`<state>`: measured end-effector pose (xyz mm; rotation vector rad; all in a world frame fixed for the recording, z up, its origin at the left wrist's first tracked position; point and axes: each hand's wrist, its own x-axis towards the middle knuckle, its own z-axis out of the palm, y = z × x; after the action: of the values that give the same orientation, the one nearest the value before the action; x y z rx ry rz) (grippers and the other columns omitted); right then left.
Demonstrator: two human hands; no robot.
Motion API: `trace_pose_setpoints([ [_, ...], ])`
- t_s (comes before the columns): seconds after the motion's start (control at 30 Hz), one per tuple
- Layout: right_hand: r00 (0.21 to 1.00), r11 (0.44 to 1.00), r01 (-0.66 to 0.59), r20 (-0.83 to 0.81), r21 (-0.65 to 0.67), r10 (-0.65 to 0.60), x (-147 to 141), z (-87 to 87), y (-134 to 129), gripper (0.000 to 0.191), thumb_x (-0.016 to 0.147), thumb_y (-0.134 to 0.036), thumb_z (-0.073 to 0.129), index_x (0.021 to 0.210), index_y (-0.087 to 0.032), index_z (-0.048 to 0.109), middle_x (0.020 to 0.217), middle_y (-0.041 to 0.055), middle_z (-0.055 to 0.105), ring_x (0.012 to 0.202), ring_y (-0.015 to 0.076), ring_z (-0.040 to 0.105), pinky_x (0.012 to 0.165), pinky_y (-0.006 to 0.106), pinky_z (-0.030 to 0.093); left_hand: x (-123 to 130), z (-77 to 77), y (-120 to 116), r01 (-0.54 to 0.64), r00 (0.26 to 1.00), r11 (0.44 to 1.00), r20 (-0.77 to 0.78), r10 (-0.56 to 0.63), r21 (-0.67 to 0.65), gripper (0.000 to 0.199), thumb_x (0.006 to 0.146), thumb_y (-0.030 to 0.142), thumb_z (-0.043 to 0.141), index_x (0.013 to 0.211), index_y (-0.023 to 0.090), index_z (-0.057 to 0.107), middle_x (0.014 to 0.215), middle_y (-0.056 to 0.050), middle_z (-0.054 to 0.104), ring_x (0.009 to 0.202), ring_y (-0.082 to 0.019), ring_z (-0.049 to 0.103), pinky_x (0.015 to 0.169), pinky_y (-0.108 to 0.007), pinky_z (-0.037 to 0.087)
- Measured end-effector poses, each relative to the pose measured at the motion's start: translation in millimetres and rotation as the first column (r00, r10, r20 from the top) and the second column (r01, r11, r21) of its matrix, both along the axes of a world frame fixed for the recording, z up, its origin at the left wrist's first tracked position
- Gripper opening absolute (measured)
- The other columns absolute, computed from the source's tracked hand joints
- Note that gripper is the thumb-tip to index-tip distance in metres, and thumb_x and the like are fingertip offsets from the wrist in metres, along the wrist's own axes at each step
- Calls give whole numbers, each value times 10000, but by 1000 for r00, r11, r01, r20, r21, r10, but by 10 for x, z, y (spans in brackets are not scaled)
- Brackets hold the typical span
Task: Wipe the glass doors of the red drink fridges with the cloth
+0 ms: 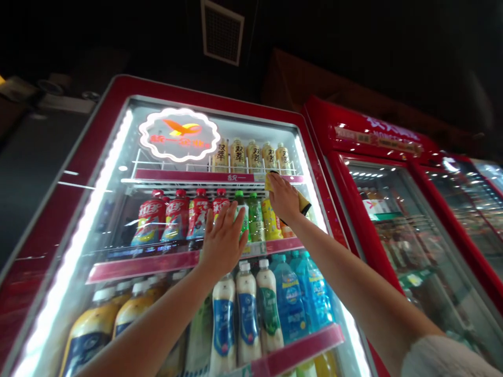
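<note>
Fingers of the left hand (pixel 223 238) are spread and extended, nothing grasped, palm turned toward the glass door (pixel 259 125) at frame centre; whether the glass is touched cannot be told. Right hand (pixel 283 196), right of centre, is laid over a yellow cloth (pixel 302 200) with a dark edge; fingers are extended and close together, but whether the cloth is gripped or only pressed down cannot be told. Cloth is seen on both sides of that hand, at the upper right of the door. Behind the glass, pale yellow bottles (pixel 238 156) are lined up on the top shelf, red-capped bottles (pixel 150 217) and green-capped bottles (pixel 256 217) on the shelf below, blue bottles (pixel 288 296) lower down, right of centre. An illuminated bird-logo sign (pixel 179 135) is shown at the upper left of the door. All is enclosed by a red-framed display refrigerator (pixel 188 95). More red refrigerators (pixel 365 128) are seen at right, a ceiling vent (pixel 222 32) at top centre.
</note>
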<state>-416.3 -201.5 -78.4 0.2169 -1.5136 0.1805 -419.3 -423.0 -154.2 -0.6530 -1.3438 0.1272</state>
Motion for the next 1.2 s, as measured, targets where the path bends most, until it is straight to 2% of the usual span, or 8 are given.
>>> trace_pose_setpoints([
  [0.17,999,993,19,49,-115,-13,8,278,684,567,973,-177,375,1538,-151,414,1611,104,429,1402,284,486,1138,449,436,-54,10,355,-16,1000,1000,-17,16,-5,512,995,353,426,1478,199,493,1572,-137,476,1478,-319,409,1252,-593,228],
  [0.3,988,942,135,111,-307,-105,10,-80,934,570,972,-172,363,1540,-147,408,1587,140,454,1364,351,509,1081,527,456,-67,-72,545,6,1000,1000,-8,-6,23,537,991,353,438,1494,169,472,1591,-162,441,1503,-316,370,1270,-589,175],
  [0.43,986,977,140,111,-157,-124,9,-306,917,577,961,-170,381,1536,-189,419,1591,99,458,1382,319,483,1104,493,439,-101,-127,809,2,1000,1000,5,-2,27,537,1001,358,428,1493,148,474,1596,-169,429,1511,-332,351,1270,-614,137],
  [0.53,988,992,121,99,-44,-116,-1,-87,1080,579,969,-160,367,1543,-222,409,1615,51,430,1418,267,449,1136,456,420,-134,-141,1077,24,1000,1000,-6,-24,5,534,998,352,444,1501,174,472,1604,-142,426,1517,-310,345,1280,-581,147],
  [0.7,984,986,126,141,-112,-110,-41,252,1587,607,961,-142,355,1563,-218,378,1629,47,408,1423,282,452,1116,464,445,-178,-181,1471,46,999,999,-26,-46,9,527,994,346,463,1492,178,483,1594,-135,443,1505,-296,369,1285,-570,144],
  [0.93,987,988,106,133,-112,-91,-134,-183,1793,582,970,-224,382,1550,-193,406,1606,92,436,1325,362,530,1031,543,509,-150,-271,1676,12,1000,1000,-8,-12,13,522,1007,357,437,1484,151,484,1609,-132,418,1506,-297,367,1274,-561,195],
  [1.13,997,992,4,78,-125,6,-208,364,1874,581,954,-162,398,1535,-154,423,1592,135,442,1417,316,469,1146,510,437,-114,-232,1772,-17,1000,1000,1,17,7,512,1016,356,410,1478,148,490,1601,-129,431,1508,-289,366,1270,-567,203],
  [1.2,998,997,-31,48,-72,34,-253,322,1908,595,948,-143,391,1542,-111,402,1591,160,438,1464,283,416,1212,494,365,-114,-238,1791,-13,1000,1000,2,13,15,513,1016,354,415,1481,149,484,1609,-131,418,1511,-290,359,1267,-572,209],
])
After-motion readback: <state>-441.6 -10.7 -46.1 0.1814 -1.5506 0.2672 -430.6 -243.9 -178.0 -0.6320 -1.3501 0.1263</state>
